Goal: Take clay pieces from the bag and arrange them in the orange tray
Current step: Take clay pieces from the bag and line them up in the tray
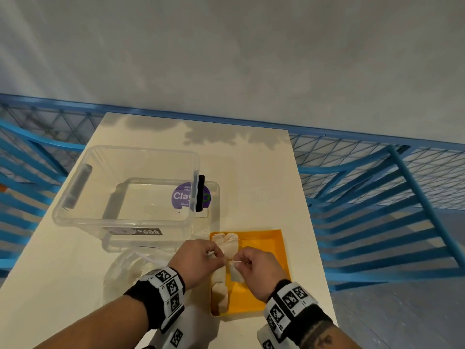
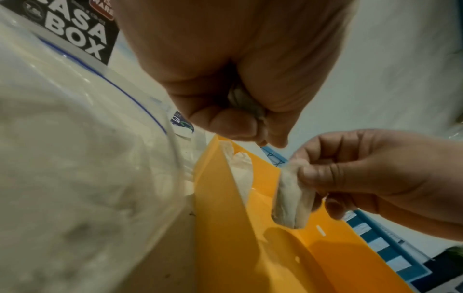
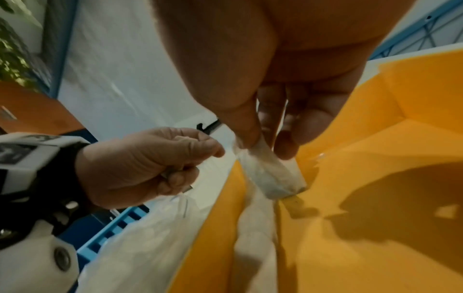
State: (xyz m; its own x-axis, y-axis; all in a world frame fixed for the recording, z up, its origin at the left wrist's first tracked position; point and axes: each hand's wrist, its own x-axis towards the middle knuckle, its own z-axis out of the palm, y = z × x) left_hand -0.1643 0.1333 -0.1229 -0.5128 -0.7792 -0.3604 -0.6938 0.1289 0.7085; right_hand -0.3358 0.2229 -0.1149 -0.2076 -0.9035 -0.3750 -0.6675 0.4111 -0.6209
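The orange tray (image 1: 264, 248) (image 2: 225, 228) (image 3: 375, 158) lies on the cream table. A row of white-wrapped clay pieces (image 1: 221, 285) (image 2: 240, 168) (image 3: 255, 237) lines its left wall. My right hand (image 1: 256, 265) (image 2: 350, 174) (image 3: 275, 79) pinches one wrapped clay piece (image 1: 235, 274) (image 2: 293, 200) (image 3: 273, 178) by its top end. It hangs just above the tray floor beside the row. My left hand (image 1: 198, 258) (image 2: 238, 79) (image 3: 140, 168) hovers close by, fingers curled round a small whitish scrap (image 2: 248, 105). The clear plastic bag (image 1: 130, 268) (image 2: 75, 158) (image 3: 150, 237) lies left of the tray.
A clear plastic storage box (image 1: 125, 187) stands behind the bag, on a lid with a purple Clay label (image 1: 188, 196). Blue railings (image 1: 377, 185) flank the table on both sides. The tray's right half is bare orange.
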